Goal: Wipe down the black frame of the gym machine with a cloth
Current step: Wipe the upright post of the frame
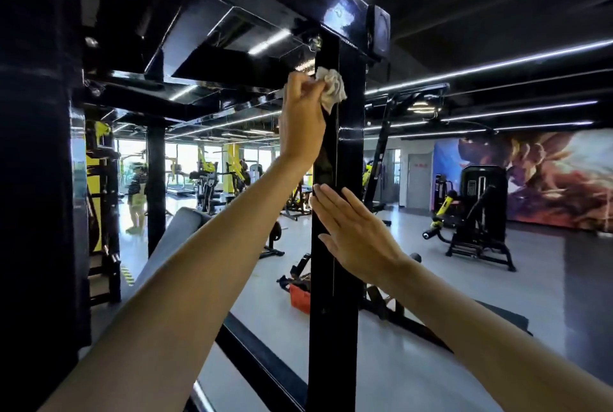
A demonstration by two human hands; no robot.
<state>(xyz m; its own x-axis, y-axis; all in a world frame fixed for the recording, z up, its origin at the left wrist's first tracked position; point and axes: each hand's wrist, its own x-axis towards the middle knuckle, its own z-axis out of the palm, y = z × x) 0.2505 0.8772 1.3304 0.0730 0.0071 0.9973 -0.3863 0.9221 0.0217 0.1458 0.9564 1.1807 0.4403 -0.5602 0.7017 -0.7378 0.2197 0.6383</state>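
Two hands on the black upright post (333,328).
Left hand (302,119): fingers clamped on a crumpled white cloth (332,88) held against the post near its top; right hand (356,234) lower, fingers straight and together, flat on the post.

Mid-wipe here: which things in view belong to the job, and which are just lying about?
Job: cloth, gripped by left hand; black post; right hand, flat against the post.
Lying about: red crate, grey pad, far machine, mural.
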